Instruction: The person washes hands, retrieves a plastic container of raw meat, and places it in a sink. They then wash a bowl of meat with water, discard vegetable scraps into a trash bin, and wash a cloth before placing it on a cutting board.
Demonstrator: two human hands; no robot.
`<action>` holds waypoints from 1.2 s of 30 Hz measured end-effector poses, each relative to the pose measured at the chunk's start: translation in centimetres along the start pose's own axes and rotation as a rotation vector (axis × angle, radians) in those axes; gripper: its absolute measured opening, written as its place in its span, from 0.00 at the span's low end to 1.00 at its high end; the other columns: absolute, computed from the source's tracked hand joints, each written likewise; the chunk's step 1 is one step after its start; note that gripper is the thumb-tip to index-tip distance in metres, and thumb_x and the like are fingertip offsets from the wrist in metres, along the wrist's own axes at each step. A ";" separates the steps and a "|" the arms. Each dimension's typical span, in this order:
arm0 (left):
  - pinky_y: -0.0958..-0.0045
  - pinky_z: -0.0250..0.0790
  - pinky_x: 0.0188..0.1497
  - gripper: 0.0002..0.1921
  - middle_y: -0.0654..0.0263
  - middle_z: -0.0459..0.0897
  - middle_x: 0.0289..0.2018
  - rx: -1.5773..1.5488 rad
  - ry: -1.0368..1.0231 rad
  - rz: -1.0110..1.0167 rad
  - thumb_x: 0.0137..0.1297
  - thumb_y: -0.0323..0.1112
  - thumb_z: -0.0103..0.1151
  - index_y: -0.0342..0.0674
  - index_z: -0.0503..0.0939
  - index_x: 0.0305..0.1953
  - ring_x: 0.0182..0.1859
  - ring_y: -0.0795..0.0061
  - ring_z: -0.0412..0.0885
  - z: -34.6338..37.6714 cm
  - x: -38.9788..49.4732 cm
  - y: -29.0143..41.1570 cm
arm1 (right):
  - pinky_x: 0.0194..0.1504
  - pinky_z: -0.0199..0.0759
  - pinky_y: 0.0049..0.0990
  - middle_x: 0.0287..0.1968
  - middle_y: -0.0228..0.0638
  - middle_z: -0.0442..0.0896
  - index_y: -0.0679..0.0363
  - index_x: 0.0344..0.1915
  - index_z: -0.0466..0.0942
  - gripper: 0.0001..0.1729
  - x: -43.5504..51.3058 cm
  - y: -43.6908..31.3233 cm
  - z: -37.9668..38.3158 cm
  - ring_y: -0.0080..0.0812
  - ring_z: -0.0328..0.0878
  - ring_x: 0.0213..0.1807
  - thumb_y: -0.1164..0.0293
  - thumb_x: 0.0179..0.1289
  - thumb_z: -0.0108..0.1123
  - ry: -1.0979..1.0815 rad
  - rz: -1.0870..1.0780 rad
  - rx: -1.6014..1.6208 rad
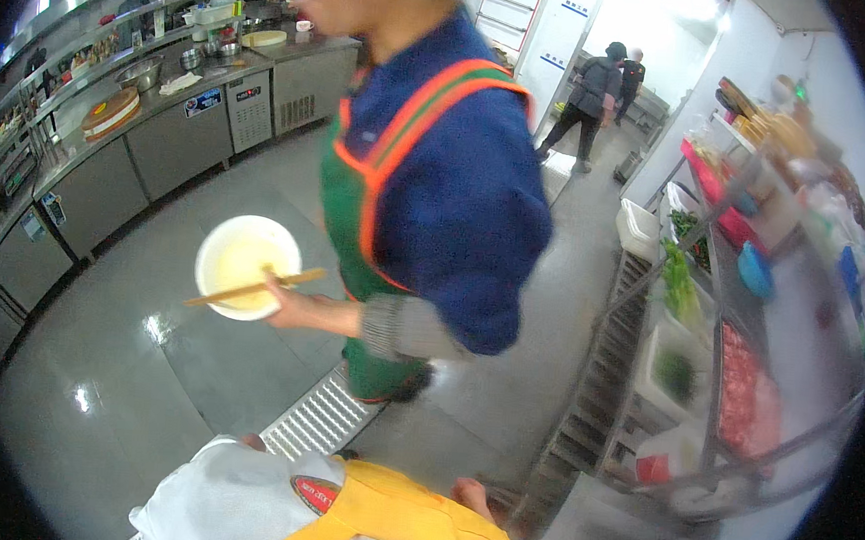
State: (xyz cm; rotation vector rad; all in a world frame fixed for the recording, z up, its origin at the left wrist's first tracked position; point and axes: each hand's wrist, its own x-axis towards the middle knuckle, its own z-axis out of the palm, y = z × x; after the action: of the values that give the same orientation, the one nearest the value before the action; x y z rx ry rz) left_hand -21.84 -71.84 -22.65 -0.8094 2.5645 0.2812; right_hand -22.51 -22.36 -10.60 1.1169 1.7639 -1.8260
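Note:
Only a sliver of my left hand (253,442) shows past my white sleeve, above the slotted floor drain cover (317,416); what it does is hidden. My right hand (471,492) hangs beside my yellow apron (423,506), its fingers partly hidden, over the grey floor. Neither hand visibly touches a thing. Close before me stands a co-worker (447,173) in a blue top and green apron with orange edging. That person's hand (290,309) holds a white bowl (212,254) with pale yellow contents, and wooden chopsticks (228,295) lie across it.
Steel counters (179,124) run along the left, bearing a round chopping board (112,114) and metal bowls (141,73). At right, a rack holds leafy greens (678,280), raw meat (744,390) and a blue bowl (756,270). Two people (595,89) are near the far doorway.

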 end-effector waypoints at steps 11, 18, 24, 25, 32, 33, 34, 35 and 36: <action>0.72 0.65 0.34 0.14 0.60 0.76 0.30 -0.693 -0.434 0.866 0.50 0.37 0.54 0.34 0.72 0.36 0.33 0.74 0.73 -6.6 -8.3 26.6 | 0.25 0.63 0.22 0.22 0.29 0.73 0.63 0.30 0.73 0.11 -1.6 -9.3 1.9 0.21 0.67 0.25 0.67 0.48 0.53 -0.275 -0.254 -0.307; 0.68 0.64 0.36 0.13 0.57 0.76 0.28 -0.561 -0.314 1.066 0.49 0.42 0.50 0.37 0.73 0.30 0.35 0.62 0.73 -14.7 -14.2 38.0 | 0.26 0.64 0.21 0.22 0.30 0.74 0.63 0.27 0.72 0.10 -2.4 -17.1 4.2 0.21 0.69 0.24 0.69 0.46 0.57 -0.304 -0.514 -0.168; 0.69 0.65 0.36 0.11 0.60 0.75 0.28 -0.419 -0.095 1.130 0.48 0.39 0.51 0.39 0.74 0.28 0.34 0.62 0.73 -16.6 -11.1 38.6 | 0.25 0.63 0.19 0.21 0.30 0.74 0.62 0.24 0.70 0.07 0.2 -20.1 6.6 0.20 0.68 0.23 0.72 0.43 0.58 -0.409 -0.499 -0.195; 0.69 0.65 0.37 0.10 0.60 0.75 0.27 -0.449 -0.086 1.126 0.48 0.39 0.51 0.39 0.74 0.28 0.34 0.63 0.73 -16.9 -10.2 38.8 | 0.25 0.63 0.19 0.20 0.30 0.74 0.62 0.24 0.70 0.07 0.8 -20.9 7.2 0.20 0.68 0.23 0.72 0.43 0.58 -0.406 -0.495 -0.243; 0.71 0.64 0.36 0.10 0.63 0.75 0.27 -0.637 -0.073 1.052 0.50 0.39 0.50 0.39 0.74 0.27 0.34 0.67 0.73 -21.8 -2.5 39.8 | 0.25 0.62 0.18 0.19 0.29 0.72 0.63 0.23 0.69 0.07 4.5 -28.6 13.8 0.20 0.68 0.22 0.72 0.46 0.57 -0.521 -0.561 -0.289; 0.72 0.64 0.36 0.10 0.63 0.75 0.26 -0.691 -0.067 1.046 0.51 0.39 0.49 0.39 0.74 0.27 0.34 0.69 0.73 -22.6 -1.3 40.0 | 0.25 0.62 0.18 0.19 0.29 0.72 0.63 0.23 0.69 0.07 5.1 -29.9 15.0 0.20 0.68 0.22 0.72 0.46 0.56 -0.512 -0.587 -0.312; 0.73 0.64 0.35 0.10 0.64 0.75 0.27 -0.767 -0.159 0.976 0.52 0.39 0.48 0.39 0.73 0.27 0.33 0.71 0.73 -23.4 0.0 40.2 | 0.25 0.62 0.18 0.19 0.29 0.72 0.63 0.23 0.69 0.06 5.8 -31.0 16.3 0.20 0.67 0.22 0.73 0.47 0.56 -0.548 -0.612 -0.279; 0.74 0.64 0.35 0.10 0.66 0.75 0.27 -0.851 -0.243 0.912 0.53 0.38 0.48 0.38 0.73 0.28 0.33 0.73 0.73 -24.0 1.2 40.2 | 0.25 0.62 0.18 0.19 0.29 0.72 0.63 0.23 0.69 0.06 6.3 -32.0 17.7 0.20 0.67 0.22 0.73 0.48 0.55 -0.563 -0.633 -0.253; 0.75 0.64 0.34 0.09 0.67 0.75 0.27 -0.925 -0.313 0.822 0.54 0.38 0.47 0.38 0.73 0.29 0.32 0.76 0.73 -24.6 2.2 39.9 | 0.24 0.62 0.18 0.19 0.29 0.71 0.63 0.23 0.69 0.05 6.8 -32.6 19.1 0.20 0.67 0.22 0.73 0.48 0.54 -0.593 -0.664 -0.209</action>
State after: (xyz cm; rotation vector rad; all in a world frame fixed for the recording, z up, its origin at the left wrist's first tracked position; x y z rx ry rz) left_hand -55.24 -48.41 0.52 0.1200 2.2476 1.7504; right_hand -55.96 -33.89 4.22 -0.1386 1.9845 -1.9539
